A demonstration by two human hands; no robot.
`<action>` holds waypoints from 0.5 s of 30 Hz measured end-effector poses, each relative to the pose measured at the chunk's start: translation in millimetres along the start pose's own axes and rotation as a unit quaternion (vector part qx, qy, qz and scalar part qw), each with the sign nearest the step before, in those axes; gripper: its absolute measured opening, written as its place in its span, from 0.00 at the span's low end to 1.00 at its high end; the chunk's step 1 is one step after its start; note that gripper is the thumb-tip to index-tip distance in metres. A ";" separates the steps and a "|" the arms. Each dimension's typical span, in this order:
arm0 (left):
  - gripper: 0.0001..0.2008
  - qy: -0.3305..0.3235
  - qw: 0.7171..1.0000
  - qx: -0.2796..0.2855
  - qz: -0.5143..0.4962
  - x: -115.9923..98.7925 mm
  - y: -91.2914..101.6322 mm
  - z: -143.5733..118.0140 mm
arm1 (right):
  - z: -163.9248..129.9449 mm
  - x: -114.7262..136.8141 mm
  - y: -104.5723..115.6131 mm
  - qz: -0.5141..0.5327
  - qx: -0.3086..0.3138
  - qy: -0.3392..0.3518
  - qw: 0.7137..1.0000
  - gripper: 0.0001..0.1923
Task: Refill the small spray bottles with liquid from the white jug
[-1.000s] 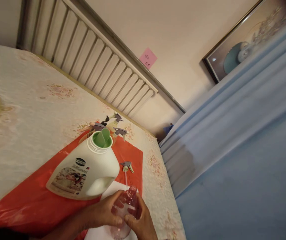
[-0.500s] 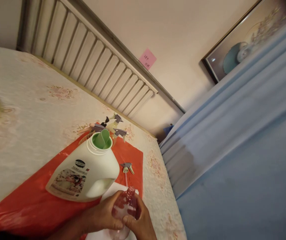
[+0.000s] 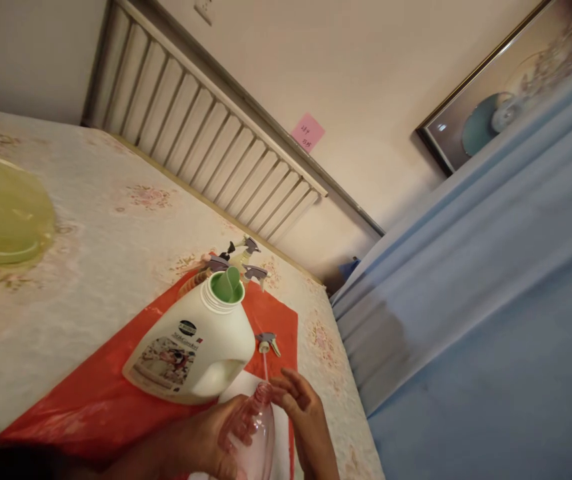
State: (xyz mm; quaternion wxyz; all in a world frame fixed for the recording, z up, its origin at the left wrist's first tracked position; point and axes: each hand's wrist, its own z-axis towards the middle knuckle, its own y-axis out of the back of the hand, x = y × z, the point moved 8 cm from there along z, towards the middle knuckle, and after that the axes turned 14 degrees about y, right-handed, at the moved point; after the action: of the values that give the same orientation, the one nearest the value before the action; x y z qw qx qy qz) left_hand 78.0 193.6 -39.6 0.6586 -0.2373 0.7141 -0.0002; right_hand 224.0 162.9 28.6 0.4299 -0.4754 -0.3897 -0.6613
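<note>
We saw a bed spread with a cream, flower-patterned quilted cover (image 3: 91,267), and on it a glossy red plastic sheet (image 3: 91,413) under everything in use. Largest on that sheet was a white, smooth-walled plastic jug (image 3: 193,350), uncapped, with a green pour spout in its threaded mouth and a printed label on its face. At the jug's 5 o'clock our left hand (image 3: 206,437) was wrapped around the body of a clear, pink-tinted bottle (image 3: 256,433), thin-walled and bulbous below a narrow ribbed neck; its long axis ran from about 6 o'clock at the base to 12 o'clock at the open mouth, tipped a little away from us. Our right hand (image 3: 306,417) sat just beside the neck at its 3 o'clock, fingers loosely curled and gripping nothing, fingertips near the mouth; we could not tell whether they touched it. So the left hand carried the bottle and the right was the free one nearest its opening. At the mouth's 12 o'clock, near it, lay a small grey trigger sprayer head (image 3: 267,343) with a thin dip tube pointing back toward the bottle. Beyond the jug stood several small spray bottles (image 3: 243,257), bunched together.
</note>
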 end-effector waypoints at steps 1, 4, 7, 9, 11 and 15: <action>0.40 0.008 1.000 0.004 0.001 1.9 -0.5 -1.2 | 7.4 3.1 -5.8 0.004 0.001 0.012 1.000 0.26; 0.42 0.025 0.999 0.017 0.017 5.1 -2.3 -6.3 | 30.0 15.7 -37.2 0.027 0.049 0.050 0.997 0.27; 0.43 0.046 0.998 0.020 0.031 11.5 0.2 -10.6 | 47.5 20.3 -75.8 0.053 0.135 0.059 0.988 0.29; 0.43 0.059 0.997 0.021 0.036 17.8 4.1 -12.0 | 55.7 16.3 -96.0 0.052 0.180 0.057 0.981 0.28; 0.44 0.061 0.997 0.024 0.034 22.1 8.0 -13.4 | 62.4 8.1 -108.5 0.037 0.197 0.049 0.979 0.27; 0.43 0.077 0.996 0.017 0.036 23.0 12.8 -17.7 | 69.2 -0.4 -124.4 0.030 0.206 0.031 0.978 0.25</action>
State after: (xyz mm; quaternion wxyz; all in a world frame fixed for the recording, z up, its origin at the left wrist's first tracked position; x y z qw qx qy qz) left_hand 56.5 191.6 -62.9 0.6054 -0.1992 0.7705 -0.0066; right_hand 127.5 267.6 31.8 0.5500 -0.3671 -0.4896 -0.5684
